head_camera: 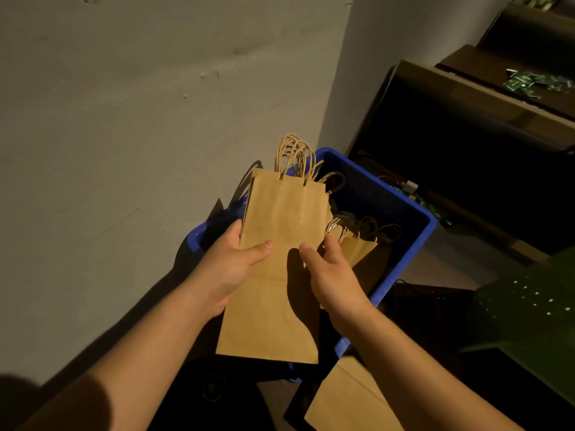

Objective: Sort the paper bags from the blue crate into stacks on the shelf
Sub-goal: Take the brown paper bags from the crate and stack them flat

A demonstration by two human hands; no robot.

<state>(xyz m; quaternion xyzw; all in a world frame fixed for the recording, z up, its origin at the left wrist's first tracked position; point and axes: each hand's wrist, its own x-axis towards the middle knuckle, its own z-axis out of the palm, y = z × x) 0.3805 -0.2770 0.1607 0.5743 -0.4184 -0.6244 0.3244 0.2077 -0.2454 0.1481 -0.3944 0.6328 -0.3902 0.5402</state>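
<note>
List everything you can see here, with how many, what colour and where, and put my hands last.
held paper bags: a bundle, count unclear, brown, over the crate
blue crate: one, blue, on the floor by the wall
bags in crate: several, brown, inside it
loose paper bag: one, brown, bottom of view
shelf: one, dark brown, right
green packets: several, green, on upper shelf
left hand: grips the bundle's left edge
right hand: holds its right edge

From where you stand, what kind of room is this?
Probably a storeroom or shop back room: dark shelves along a bare wall, and a blue crate of paper bags on the floor.
</note>
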